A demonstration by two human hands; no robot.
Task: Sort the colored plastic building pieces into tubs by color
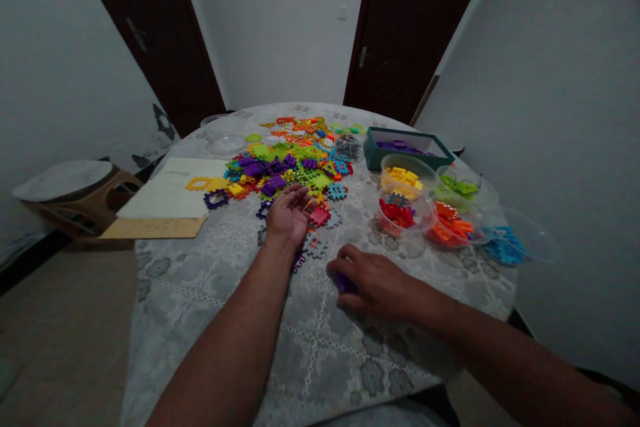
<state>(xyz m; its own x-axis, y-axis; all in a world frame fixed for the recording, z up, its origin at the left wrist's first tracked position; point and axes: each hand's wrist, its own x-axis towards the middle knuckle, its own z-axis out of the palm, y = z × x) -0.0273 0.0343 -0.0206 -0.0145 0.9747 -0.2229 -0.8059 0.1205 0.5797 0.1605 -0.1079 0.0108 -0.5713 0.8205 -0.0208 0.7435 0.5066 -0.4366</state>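
My left hand (289, 215) is turned palm up at the near edge of a heap of colourful plastic building pieces (280, 163). Its fingers are loosely curled and apart, and the palm is bare. Beside its fingertips lie a red square piece (320, 215) and a grey piece (316, 245). A purple notched piece (299, 261) is partly hidden by my left wrist. Nearer to me, my right hand (373, 278) is closed around a purple building piece (345, 283), low over the tablecloth; the fingers cover most of it.
Clear bowls at the right hold yellow (403, 178), red (397, 213), orange (450, 225), green (457, 187) and blue pieces (504, 245). Behind them stands a dark green box (373, 153) with purple pieces inside. Paper and cardboard (155, 227) lie at the table's left edge.
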